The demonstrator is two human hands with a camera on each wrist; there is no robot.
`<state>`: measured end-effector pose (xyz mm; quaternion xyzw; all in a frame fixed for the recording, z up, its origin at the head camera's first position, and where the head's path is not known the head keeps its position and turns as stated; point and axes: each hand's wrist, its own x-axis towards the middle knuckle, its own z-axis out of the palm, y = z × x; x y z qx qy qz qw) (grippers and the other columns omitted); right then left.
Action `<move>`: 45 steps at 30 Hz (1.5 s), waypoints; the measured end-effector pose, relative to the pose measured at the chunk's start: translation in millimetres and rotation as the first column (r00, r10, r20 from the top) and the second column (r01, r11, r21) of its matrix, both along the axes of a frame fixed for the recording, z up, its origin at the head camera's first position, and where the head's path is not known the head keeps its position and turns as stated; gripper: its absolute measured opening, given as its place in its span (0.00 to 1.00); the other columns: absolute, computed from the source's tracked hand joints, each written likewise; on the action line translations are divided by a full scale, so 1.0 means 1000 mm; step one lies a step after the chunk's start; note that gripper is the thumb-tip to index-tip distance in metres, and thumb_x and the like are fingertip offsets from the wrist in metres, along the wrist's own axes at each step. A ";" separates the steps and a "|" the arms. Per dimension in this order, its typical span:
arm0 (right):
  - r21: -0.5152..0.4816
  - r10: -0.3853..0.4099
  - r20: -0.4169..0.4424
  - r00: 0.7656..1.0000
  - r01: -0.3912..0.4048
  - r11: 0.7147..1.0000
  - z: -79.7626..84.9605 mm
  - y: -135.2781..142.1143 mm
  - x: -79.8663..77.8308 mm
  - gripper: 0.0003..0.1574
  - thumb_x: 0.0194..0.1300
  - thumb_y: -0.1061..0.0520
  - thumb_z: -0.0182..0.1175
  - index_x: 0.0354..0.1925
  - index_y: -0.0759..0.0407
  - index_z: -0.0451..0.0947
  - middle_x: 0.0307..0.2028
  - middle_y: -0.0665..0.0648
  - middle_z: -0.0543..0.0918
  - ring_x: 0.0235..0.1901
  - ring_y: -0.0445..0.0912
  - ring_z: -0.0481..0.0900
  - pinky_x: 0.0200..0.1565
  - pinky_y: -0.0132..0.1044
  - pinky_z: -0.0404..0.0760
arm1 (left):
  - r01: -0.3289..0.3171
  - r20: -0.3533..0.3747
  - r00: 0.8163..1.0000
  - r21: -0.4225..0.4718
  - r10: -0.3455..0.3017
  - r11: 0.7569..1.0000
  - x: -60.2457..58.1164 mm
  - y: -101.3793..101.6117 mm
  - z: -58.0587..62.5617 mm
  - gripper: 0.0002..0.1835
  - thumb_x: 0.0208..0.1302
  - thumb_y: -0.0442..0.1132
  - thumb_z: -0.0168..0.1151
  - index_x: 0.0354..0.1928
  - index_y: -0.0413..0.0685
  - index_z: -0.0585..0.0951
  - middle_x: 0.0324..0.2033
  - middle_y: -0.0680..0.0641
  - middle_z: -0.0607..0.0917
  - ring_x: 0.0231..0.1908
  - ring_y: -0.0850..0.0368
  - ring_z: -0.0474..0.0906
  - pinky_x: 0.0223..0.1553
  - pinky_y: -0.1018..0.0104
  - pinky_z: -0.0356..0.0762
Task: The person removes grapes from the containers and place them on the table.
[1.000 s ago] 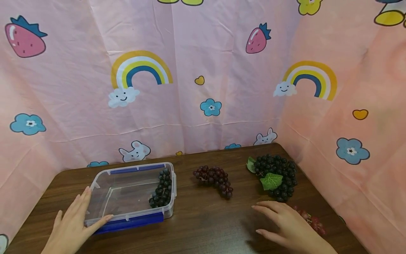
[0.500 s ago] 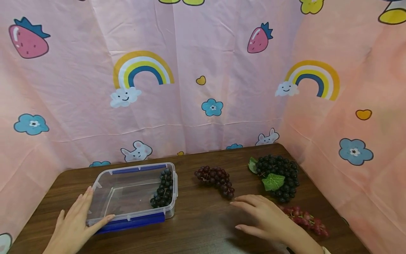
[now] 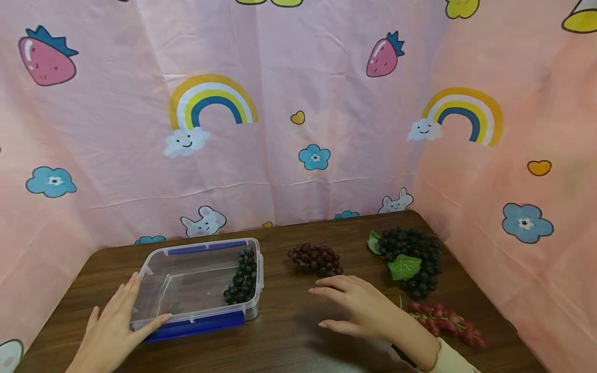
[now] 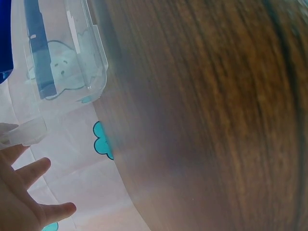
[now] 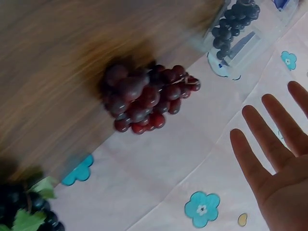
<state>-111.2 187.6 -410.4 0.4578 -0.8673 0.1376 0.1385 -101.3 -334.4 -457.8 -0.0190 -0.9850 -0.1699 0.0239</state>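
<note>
My left hand [image 3: 109, 326] rests on the near left corner of a clear plastic container [image 3: 196, 316] with blue side clips, its fingers straight along the rim. Inside the container, against the right wall, lies a bunch of black grapes [image 3: 241, 277]. My right hand [image 3: 359, 308] hovers over the table with fingers extended and nothing held. Just beyond its fingertips is a bunch of dark red grapes [image 3: 316, 259], partly covered by the hand in the head view. The right wrist view shows these dark red grapes [image 5: 144, 96] apart from the spread fingers.
A large bunch of black grapes [image 3: 415, 254] with green leaves lies at the back right of the table. Nearer, by the right forearm, is a bunch of light red grapes [image 3: 450, 326]. A patterned pink cloth [image 3: 289, 197] hangs behind and beside the wooden table [image 3: 280, 336].
My right hand has moved left, from beside the light red grapes to just in front of the dark red grapes. My left hand stays on the container's corner. The head view has shifted slightly.
</note>
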 end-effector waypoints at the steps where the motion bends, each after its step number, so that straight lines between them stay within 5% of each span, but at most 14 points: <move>1: 0.001 0.002 0.005 1.000 -0.002 1.000 0.000 -0.002 -0.001 0.35 0.74 0.36 0.64 0.72 0.47 0.75 0.67 0.53 0.81 0.63 0.47 0.82 0.59 0.52 0.85 | 0.007 -0.014 1.000 0.002 -0.007 1.000 0.000 0.002 0.000 0.63 0.71 0.71 0.58 0.84 0.42 0.32 0.82 0.28 0.38 0.79 0.20 0.38 0.62 0.08 0.29; 8: -0.003 0.033 0.019 0.999 -0.033 0.999 0.005 -0.021 -0.011 0.35 0.74 0.37 0.65 0.72 0.47 0.76 0.68 0.53 0.80 0.65 0.48 0.80 0.62 0.52 0.83 | 0.042 -0.096 0.995 0.010 -0.041 0.999 0.001 0.009 -0.001 0.62 0.70 0.68 0.63 0.86 0.46 0.35 0.84 0.36 0.40 0.82 0.28 0.38 0.64 0.10 0.29; 20: 0.032 0.112 0.035 0.993 -0.113 0.993 0.010 -0.072 -0.038 0.31 0.76 0.40 0.64 0.71 0.49 0.77 0.66 0.54 0.81 0.66 0.48 0.80 0.66 0.49 0.81 | 0.036 -0.104 0.994 0.013 -0.035 0.999 0.005 0.006 0.000 0.62 0.70 0.68 0.63 0.86 0.49 0.34 0.85 0.37 0.39 0.82 0.27 0.39 0.65 0.10 0.28; 45: 0.338 0.067 0.113 0.991 -0.102 0.936 0.024 -0.163 -0.082 0.33 0.75 0.41 0.66 0.73 0.44 0.75 0.69 0.51 0.79 0.65 0.44 0.80 0.61 0.37 0.83 | 0.019 -0.120 0.993 0.024 -0.016 1.000 0.013 0.002 -0.004 0.62 0.69 0.68 0.64 0.86 0.47 0.37 0.85 0.38 0.39 0.82 0.29 0.39 0.65 0.10 0.29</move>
